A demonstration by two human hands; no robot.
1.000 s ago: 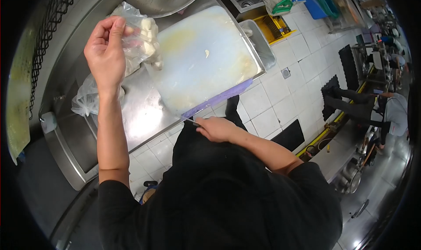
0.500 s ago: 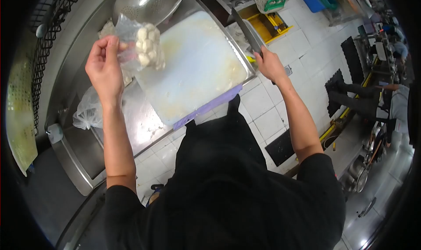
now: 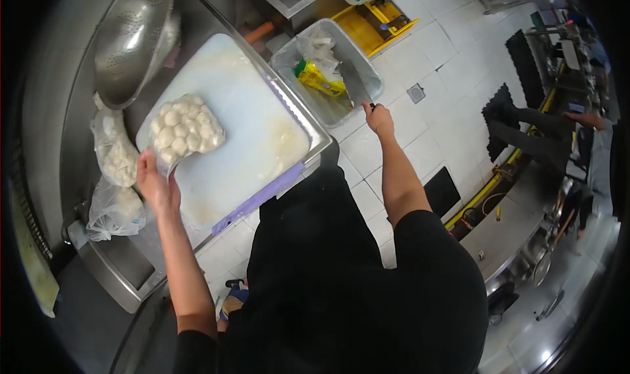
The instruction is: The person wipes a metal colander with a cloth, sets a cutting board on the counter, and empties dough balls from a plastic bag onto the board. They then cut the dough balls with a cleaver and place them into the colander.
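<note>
Centre-left, the nearer left hand (image 3: 158, 185) is gripping a bag (image 3: 186, 127) extending up-right; the right hand (image 3: 380, 120) is clutching a knife (image 3: 354, 82).

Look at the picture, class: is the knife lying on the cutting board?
No, the right hand holds the knife, which shows against the bin, clear of the cutting board.
</note>
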